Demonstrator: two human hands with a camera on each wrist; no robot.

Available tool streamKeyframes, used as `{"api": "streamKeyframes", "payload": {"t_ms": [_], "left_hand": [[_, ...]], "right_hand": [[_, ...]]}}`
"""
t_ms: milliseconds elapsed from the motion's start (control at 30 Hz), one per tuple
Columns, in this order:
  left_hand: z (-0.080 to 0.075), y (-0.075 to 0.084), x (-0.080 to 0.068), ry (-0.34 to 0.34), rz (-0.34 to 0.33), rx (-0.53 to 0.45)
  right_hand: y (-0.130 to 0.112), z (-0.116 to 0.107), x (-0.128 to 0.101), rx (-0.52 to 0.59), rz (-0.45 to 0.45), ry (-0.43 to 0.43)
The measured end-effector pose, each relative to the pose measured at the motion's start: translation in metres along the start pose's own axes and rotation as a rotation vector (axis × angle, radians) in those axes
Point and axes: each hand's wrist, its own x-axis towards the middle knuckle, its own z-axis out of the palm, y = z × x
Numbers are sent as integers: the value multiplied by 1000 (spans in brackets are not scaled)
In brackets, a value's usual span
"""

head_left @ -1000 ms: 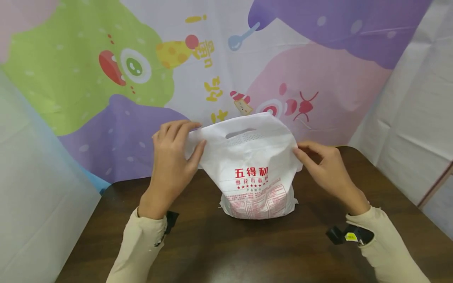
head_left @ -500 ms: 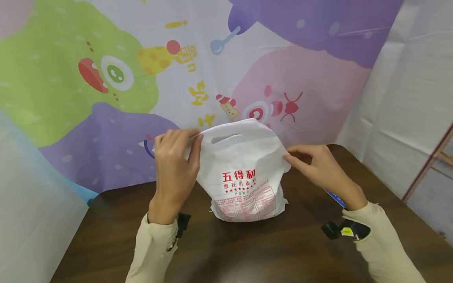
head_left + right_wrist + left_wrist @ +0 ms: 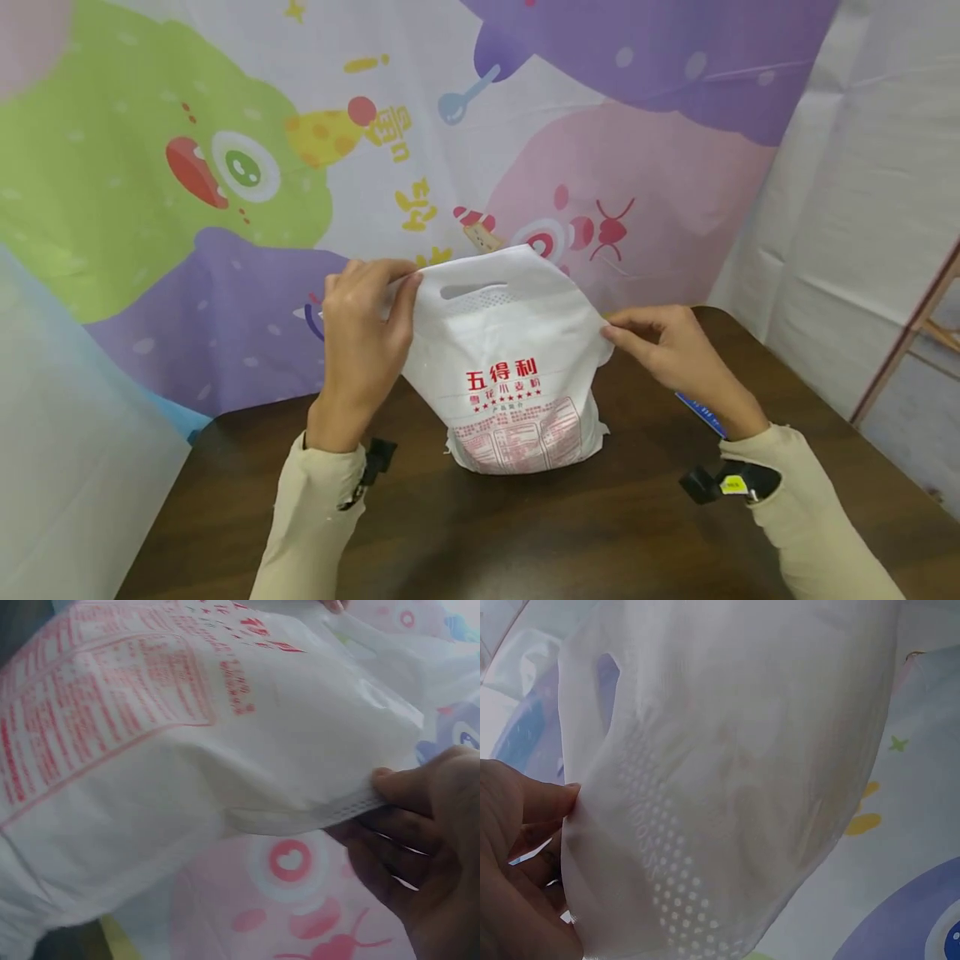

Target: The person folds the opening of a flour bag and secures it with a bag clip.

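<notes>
A white flour bag (image 3: 502, 342) with red printing and a slot handle near its top stands on the dark wooden table (image 3: 480, 542). My left hand (image 3: 366, 342) pinches the bag's upper left corner between thumb and fingers. On the other side, my right hand (image 3: 675, 354) pinches the bag's right edge, lower than the left hand's grip. The left wrist view shows the bag's handle slot and a dotted patch (image 3: 671, 877) beside the left thumb. In the right wrist view, the right thumb and fingers hold the bag's edge near a dotted seam.
Behind the right wrist lies a blue flat item (image 3: 701, 414), partly hidden by the forearm. A cartoon-printed cloth (image 3: 420, 50) hangs behind the table. White sheets (image 3: 817, 208) hang at the sides.
The bag's top has straightened, and its printing now shows in full. Both hands keep their pinch. The view has shifted right, and the blue item has come into sight.
</notes>
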Motion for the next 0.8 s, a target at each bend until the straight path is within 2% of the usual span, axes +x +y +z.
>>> {"api": "streamKeyframes", "payload": {"t_ms": [100,167,300,367,433,633,800], "left_hand": [[1,-2,1,-7,-5,6],[2,-2,0,-6,-14,6],[2,-2,-2,8,-41,6],[1,-2,-2,16,-55,-2],[0,-2,-2,7,-54,7],[-7,-6,-6,-29,-87,1],[-12,-7,-11,-43,-124,14]], "right_hand": [[3,5,-1,23,-2,58],[5,4,-1,69,40,42],[12,-3,-2,141,150,-118],[16,-5,-2,151,169,-187],[19,-5,-1,159,158,-212],[24,-1,-2,231,107,-149],[22,-1,-2,276,118,-147]]}}
